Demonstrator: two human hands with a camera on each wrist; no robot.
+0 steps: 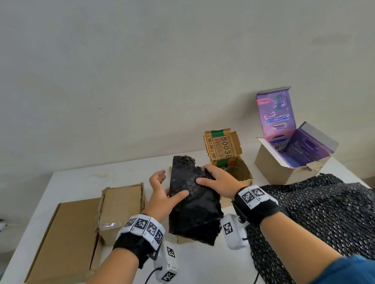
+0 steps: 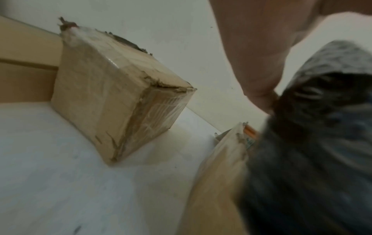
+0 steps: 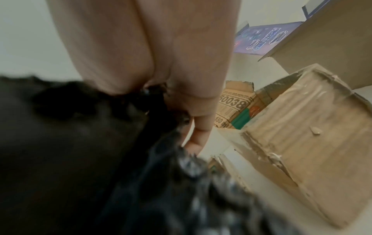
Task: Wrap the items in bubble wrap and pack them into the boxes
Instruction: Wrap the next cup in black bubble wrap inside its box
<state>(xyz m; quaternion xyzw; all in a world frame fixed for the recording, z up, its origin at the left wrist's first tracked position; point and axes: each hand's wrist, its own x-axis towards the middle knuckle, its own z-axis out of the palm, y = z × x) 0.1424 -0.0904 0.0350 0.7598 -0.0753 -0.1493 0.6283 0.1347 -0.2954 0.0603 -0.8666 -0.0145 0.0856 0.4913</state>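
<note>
A bundle wrapped in black bubble wrap [image 1: 192,199] is held up over the middle of the white table [image 1: 191,274]. My left hand [image 1: 163,192] holds its left edge, with the thumb laid across the front and some fingertips loose to the left. My right hand [image 1: 216,179] grips its upper right side, thumb on the front. What is inside the wrap is hidden. The left wrist view shows the bundle [image 2: 312,143] against my left hand [image 2: 251,47]. The right wrist view shows my right hand [image 3: 151,47] on the dark bundle [image 3: 70,143].
A flat cardboard box [image 1: 62,239] and a small taped box [image 1: 122,208] lie at the left. Behind the bundle stands an open box with a "50038" flap [image 1: 224,148]. An open purple-lined box [image 1: 294,154] is at the back right. A black bubble wrap sheet [image 1: 332,220] covers the right.
</note>
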